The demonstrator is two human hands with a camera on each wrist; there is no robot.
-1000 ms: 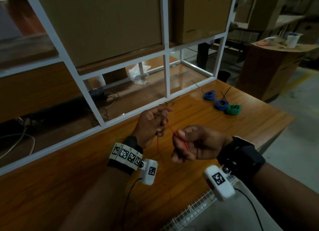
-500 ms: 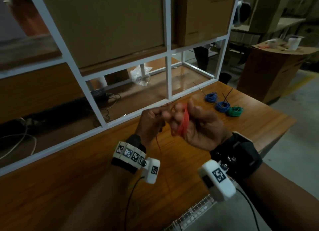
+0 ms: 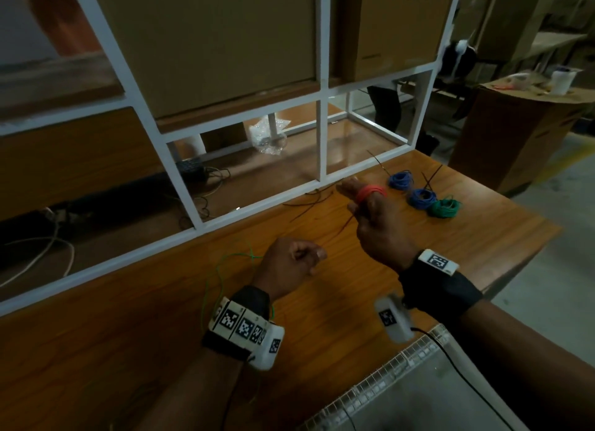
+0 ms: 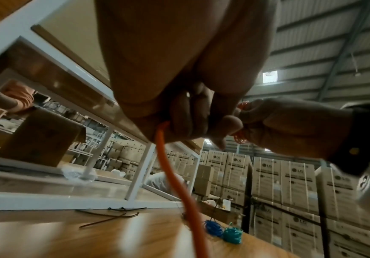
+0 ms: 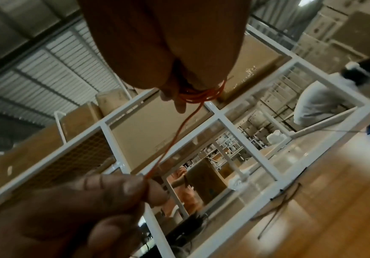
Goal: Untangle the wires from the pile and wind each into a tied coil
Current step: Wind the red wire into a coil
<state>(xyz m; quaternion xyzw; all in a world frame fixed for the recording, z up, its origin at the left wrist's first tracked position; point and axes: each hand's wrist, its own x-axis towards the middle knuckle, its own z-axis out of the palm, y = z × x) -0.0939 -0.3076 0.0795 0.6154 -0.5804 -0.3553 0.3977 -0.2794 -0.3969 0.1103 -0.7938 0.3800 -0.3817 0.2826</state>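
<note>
Mid-wind on red wire (image 3: 370,192): looped round right hand (image 3: 375,227) fingers, tail pinched in left hand (image 3: 289,263); three tied coils (image 3: 421,197) parked on table (image 3: 483,237), green wire (image 3: 222,269) pending.

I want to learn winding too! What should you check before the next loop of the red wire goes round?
1. Red wire pinched by left hand: ok.
2. Red loops wound round the fingers of right hand: ok.
3. Wire runs straight between hands, no knot: ok.
4. Black ties lying on the table for tying: ok.
5. Wire left to wind: cannot tell.
</note>
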